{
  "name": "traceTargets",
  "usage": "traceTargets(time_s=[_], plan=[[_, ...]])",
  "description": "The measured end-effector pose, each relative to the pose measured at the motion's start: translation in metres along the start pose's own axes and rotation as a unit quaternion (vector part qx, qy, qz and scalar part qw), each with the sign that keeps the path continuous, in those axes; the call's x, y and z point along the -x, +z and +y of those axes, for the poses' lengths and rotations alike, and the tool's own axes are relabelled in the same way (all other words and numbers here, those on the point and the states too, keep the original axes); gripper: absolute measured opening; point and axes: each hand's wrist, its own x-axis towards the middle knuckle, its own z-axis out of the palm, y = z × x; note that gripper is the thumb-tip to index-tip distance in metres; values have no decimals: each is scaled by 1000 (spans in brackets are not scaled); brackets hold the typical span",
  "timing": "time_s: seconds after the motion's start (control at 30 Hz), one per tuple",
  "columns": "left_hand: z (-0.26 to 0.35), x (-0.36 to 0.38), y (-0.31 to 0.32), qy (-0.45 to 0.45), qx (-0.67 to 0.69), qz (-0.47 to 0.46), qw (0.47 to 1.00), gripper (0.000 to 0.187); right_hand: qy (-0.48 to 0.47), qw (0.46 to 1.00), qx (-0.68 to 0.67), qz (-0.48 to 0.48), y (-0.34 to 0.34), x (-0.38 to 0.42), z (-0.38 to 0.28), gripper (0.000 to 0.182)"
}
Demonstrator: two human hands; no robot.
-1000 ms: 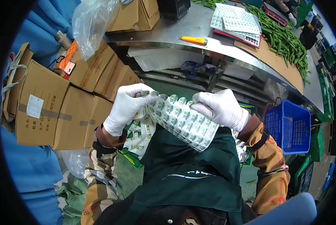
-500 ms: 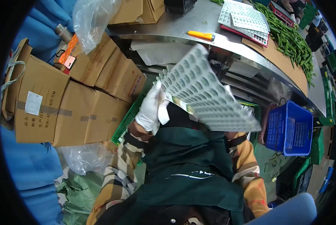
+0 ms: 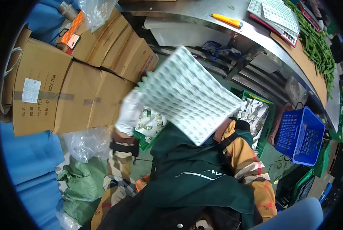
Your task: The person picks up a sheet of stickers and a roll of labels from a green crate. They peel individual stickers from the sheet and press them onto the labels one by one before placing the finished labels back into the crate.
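Observation:
A large white sheet (image 3: 190, 92) printed with rows of green marks is held up over my lap, tilted and slightly blurred. My left hand (image 3: 129, 111), in a white glove, holds the sheet's left edge; some of its fingers are behind the sheet. My right hand is hidden beneath the sheet's lower right side, with only the wrist and sleeve showing. Under the sheet, a green crate (image 3: 144, 145) with small printed packets (image 3: 150, 122) stands on the left. Another green crate (image 3: 269, 126) with white and printed pieces (image 3: 253, 111) stands on the right.
Cardboard boxes (image 3: 77, 96) are stacked at the left. A metal table (image 3: 194, 9) runs across the top, bearing an orange cutter (image 3: 227, 20), printed sheets (image 3: 280, 15) and green vegetables (image 3: 319, 53). A blue basket (image 3: 299, 136) stands at the right.
The sheet has turned flatter towards me and moved left with my left hand. My right hand has gone out of sight behind it. The view has shifted, and both green crates show more.

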Motion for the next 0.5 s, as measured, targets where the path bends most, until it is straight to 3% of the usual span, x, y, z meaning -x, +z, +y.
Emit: traceTargets(time_s=[0.07,0.1,0.13,0.17,0.2,0.23,0.3,0.37,0.43,0.5], plan=[[42,21,-34,74,49,20,996,45,-31,997,64,4,5,-11,-5,19],[57,32,-58,134,-66,100,984,60,-43,994,100,6,8,-15,-10,19],[70,42,-113,91,214,-141,962,59,-54,987,148,9,15,-17,-12,18],[97,61,-114,105,237,-60,964,69,-67,978,196,11,23,-17,-16,18],[112,68,-101,219,108,64,968,69,-98,959,267,-3,29,-18,-19,19],[126,82,-132,196,130,51,971,77,-102,958,269,-13,32,-22,-21,16],[150,97,-172,303,-8,155,940,62,-82,966,243,-42,25,-31,-23,15],[179,93,-136,229,-62,-135,962,32,-57,974,211,-51,18,-37,-24,15],[176,97,-79,236,-116,-70,962,28,-39,974,218,-49,16,-39,-27,16],[179,98,-78,126,-148,-117,974,32,-29,964,263,-38,25,-37,-30,19]])
